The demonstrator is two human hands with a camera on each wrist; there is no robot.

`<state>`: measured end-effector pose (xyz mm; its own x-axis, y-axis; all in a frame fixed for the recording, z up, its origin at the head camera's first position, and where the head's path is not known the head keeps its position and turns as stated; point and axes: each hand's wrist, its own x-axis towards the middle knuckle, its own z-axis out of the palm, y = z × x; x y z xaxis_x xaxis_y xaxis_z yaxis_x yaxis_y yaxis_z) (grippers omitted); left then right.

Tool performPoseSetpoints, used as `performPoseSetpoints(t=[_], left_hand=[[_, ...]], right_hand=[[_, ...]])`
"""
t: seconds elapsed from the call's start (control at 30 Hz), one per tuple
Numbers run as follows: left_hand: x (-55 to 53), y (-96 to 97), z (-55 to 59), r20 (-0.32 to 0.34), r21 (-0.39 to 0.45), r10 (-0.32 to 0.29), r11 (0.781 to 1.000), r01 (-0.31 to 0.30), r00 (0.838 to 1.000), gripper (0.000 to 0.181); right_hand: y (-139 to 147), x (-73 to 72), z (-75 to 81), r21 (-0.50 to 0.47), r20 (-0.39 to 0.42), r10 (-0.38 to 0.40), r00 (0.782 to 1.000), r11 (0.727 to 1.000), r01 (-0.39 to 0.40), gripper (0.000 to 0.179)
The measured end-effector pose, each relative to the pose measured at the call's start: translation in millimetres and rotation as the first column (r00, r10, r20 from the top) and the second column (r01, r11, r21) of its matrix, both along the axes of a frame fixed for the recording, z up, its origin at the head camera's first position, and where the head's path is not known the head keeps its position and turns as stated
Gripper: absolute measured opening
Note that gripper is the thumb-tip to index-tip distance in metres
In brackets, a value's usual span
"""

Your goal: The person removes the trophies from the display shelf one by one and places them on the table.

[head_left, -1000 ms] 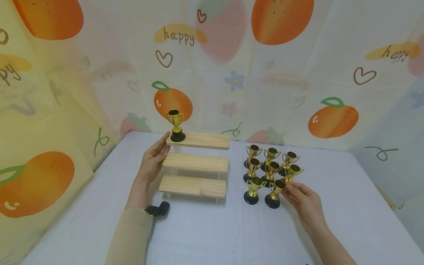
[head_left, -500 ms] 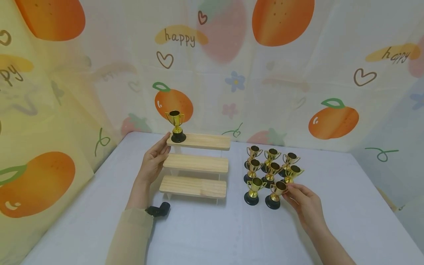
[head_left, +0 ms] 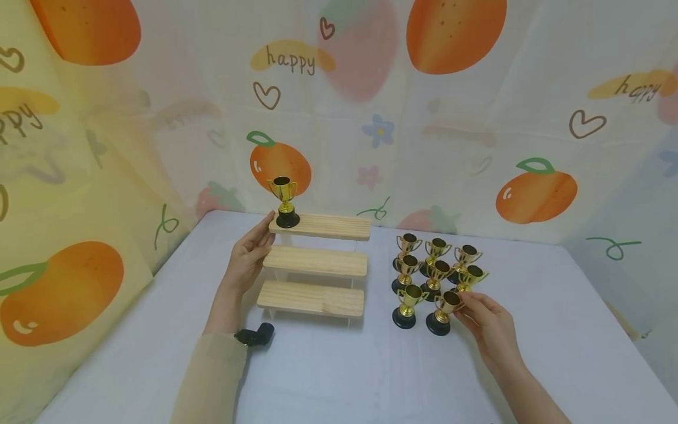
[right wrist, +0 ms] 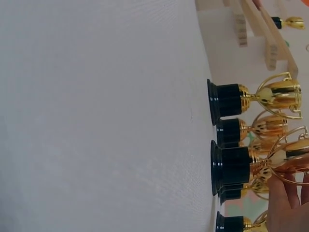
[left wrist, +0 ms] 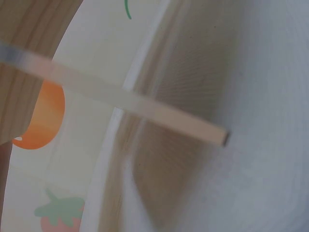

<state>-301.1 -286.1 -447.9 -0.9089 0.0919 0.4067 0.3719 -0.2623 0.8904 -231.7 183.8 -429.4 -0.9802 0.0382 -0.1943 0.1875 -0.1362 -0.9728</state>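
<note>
A three-tier wooden display stand (head_left: 315,261) is at the middle left of the table. My left hand (head_left: 245,259) holds it by the left end, fingers at the top shelf and thumb lower by the middle one. On the top shelf's left end stands a gold trophy cup (head_left: 286,203) with a black base. My right hand (head_left: 489,330) pinches the right handle of the front-right trophy (head_left: 442,314), whose base rests on the table. The right wrist view shows that trophy (right wrist: 236,166) upright and fingers (right wrist: 282,200) at its cup. The left hand is not visible in the left wrist view.
Several more trophies stand close together behind and left of the held one, among them a front-left trophy (head_left: 408,307). A white cloth covers the table (head_left: 339,371). A fruit-patterned curtain (head_left: 455,135) hangs behind it.
</note>
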Motion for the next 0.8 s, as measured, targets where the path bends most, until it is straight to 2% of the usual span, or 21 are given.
performPoseSetpoints(t=[0.2, 0.33, 0.6, 0.8], left_hand=[[-0.2, 0.2, 0.3, 0.014, 0.0, 0.001, 1.0, -0.001, 1.0, 0.062], [-0.6, -0.6, -0.7, -0.003, -0.009, -0.002, 1.0, 0.002, 1.0, 0.061], [-0.8, 0.2, -0.8, -0.01, -0.01, 0.004, 1.0, -0.004, 1.0, 0.063], [0.8, 0.5, 0.9, -0.007, -0.013, 0.005, 1.0, -0.006, 1.0, 0.064]], right_hand=[[-0.9, -4.5, -0.5, 0.015, -0.046, 0.008, 0.999, 1.0, -0.007, 0.012], [-1.4, -8.4, -0.8, 0.008, -0.095, 0.006, 0.995, 1.0, -0.005, 0.012], [-4.3, -13.6, 6.0, -0.106, -0.168, -0.078, 0.983, 0.993, 0.06, 0.008], [-11.7, -16.4, 15.7, -0.119, -0.183, -0.136, 0.974, 0.986, 0.116, 0.009]])
